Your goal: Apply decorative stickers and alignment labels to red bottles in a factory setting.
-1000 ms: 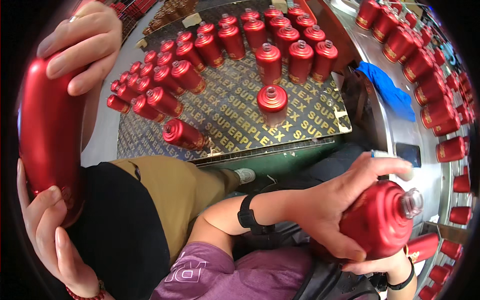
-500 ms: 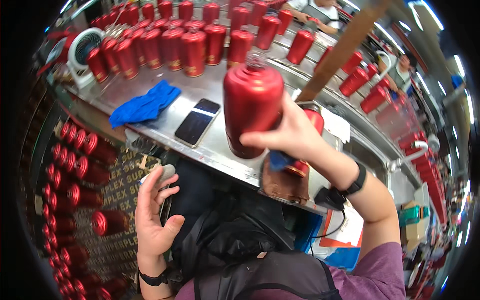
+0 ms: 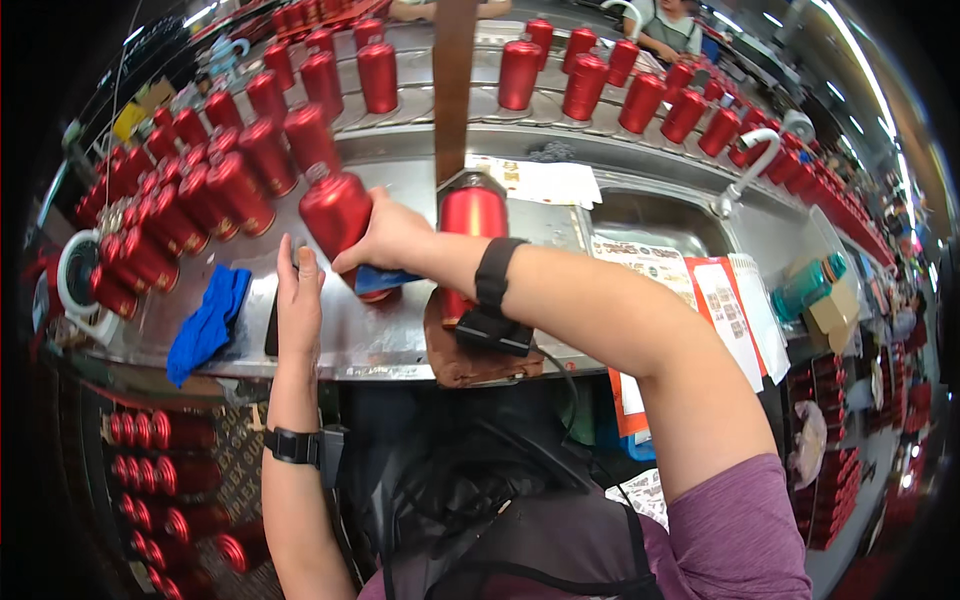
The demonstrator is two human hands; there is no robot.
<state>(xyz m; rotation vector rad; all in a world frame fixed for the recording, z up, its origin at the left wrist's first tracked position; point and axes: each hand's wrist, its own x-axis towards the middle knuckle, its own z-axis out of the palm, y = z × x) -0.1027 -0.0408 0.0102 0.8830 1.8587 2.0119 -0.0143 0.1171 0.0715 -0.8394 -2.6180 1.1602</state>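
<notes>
My right hand (image 3: 395,235) is wrapped round a shiny red bottle (image 3: 335,213) with a clear neck, tilted a little over the metal worktop. A piece of blue cloth (image 3: 385,279) shows under that hand, against the bottle's lower part. My left hand (image 3: 299,300) is open, fingers stretched upward, just left of the held bottle and apart from it. Beyond my right forearm a second red bottle (image 3: 473,212) stands upright at a brown cloth (image 3: 455,362). A dark phone (image 3: 272,325) is mostly hidden behind my left hand.
A crumpled blue cloth (image 3: 210,320) lies on the left of the worktop (image 3: 385,345), near a white fan (image 3: 80,275). Rows of red bottles (image 3: 240,195) stand behind. A brown post (image 3: 455,90) rises mid-bench; a sink (image 3: 650,222) and papers (image 3: 715,300) are right.
My right hand has carried the red bottle left and lowered it toward the worktop. My left hand has risen from beside my lap to the bench. The view has turned right.
</notes>
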